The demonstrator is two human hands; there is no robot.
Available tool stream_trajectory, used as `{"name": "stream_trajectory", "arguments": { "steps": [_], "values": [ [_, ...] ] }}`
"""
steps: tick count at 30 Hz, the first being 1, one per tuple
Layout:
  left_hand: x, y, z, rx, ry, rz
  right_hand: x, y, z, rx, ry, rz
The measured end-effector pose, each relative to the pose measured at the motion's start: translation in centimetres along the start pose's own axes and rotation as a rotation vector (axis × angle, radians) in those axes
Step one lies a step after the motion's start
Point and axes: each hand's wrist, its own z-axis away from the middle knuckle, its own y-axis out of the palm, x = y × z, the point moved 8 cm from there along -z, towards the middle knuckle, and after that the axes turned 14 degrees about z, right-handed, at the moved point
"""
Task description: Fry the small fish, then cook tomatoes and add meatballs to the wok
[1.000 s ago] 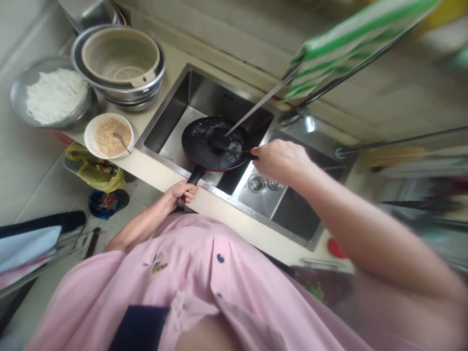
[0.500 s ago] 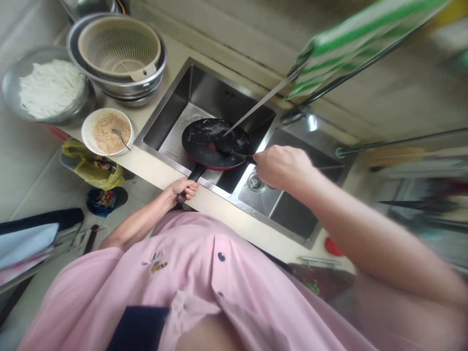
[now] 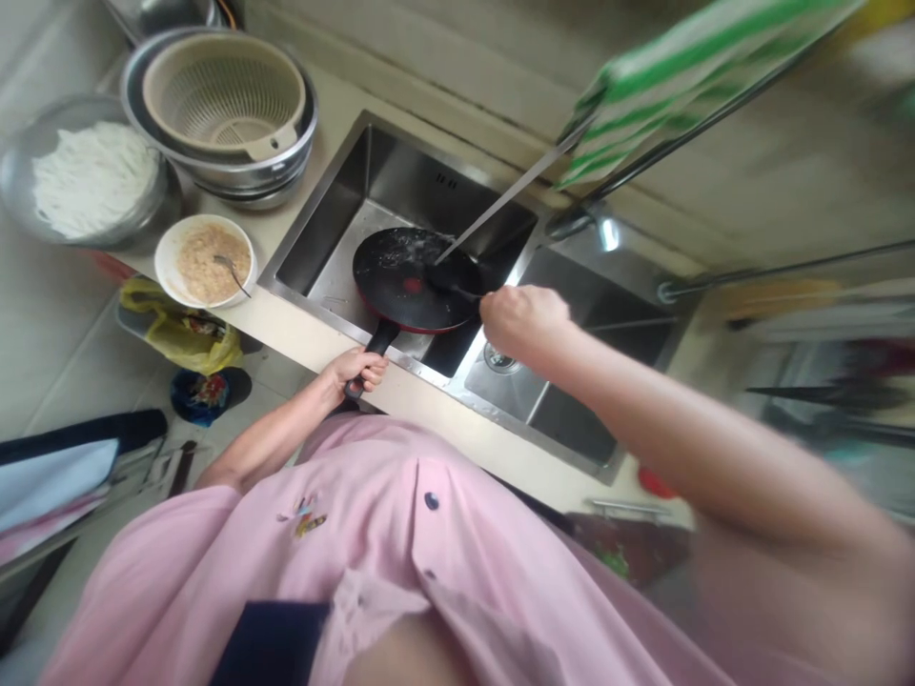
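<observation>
A black frying pan [image 3: 400,295] with a red outer rim and a red dot is held over the left sink basin, wet inside. My left hand [image 3: 361,369] is wrapped round its handle, above the counter's front edge. In my right hand [image 3: 525,319] is the handle of a black spatula-like utensil [image 3: 457,286]. Its head rests in or just above the pan and blends into the dark surface, so its exact shape is unclear. A thin stream of water [image 3: 511,195] from the tap falls into the pan by that head.
The steel double sink [image 3: 321,205] has a drain [image 3: 500,357] in its right basin. Left on the counter are stacked bowls with a beige colander [image 3: 225,90], white strips in a glass bowl [image 3: 96,181], and a white bowl with a spoon [image 3: 168,262]. A green-striped cloth [image 3: 658,105] hangs above.
My right hand has moved a little left, taking the utensil across the pan. The pan has shifted slightly, and less white foam shows on it. My left hand keeps its hold.
</observation>
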Motion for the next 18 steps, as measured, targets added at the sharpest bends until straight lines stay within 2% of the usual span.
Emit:
{"name": "stream_trajectory", "arguments": {
  "steps": [3,6,9,14,16,18],
  "values": [
    [0.1,0.0,-0.1,-0.011,0.023,-0.015,-2.6,-1.2,3.7,0.088,-0.027,0.196],
    [0.1,0.0,-0.1,-0.023,0.043,-0.031,-3.8,-2.2,5.6,0.044,-0.048,0.145],
    [0.1,-0.1,0.0,-0.029,0.048,-0.050,-2.5,-1.9,4.1,-0.013,-0.061,0.043],
    [0.0,0.1,0.5,-0.034,0.053,-0.070,0.8,-0.2,-1.8,-0.095,-0.001,-0.037],
    [0.0,0.2,0.6,-0.032,0.050,-0.071,0.6,0.4,-2.1,-0.075,0.042,-0.035],
    [0.0,0.3,0.5,-0.028,0.042,-0.069,-0.2,0.8,-0.6,-0.006,0.043,0.005]
  ]
}}
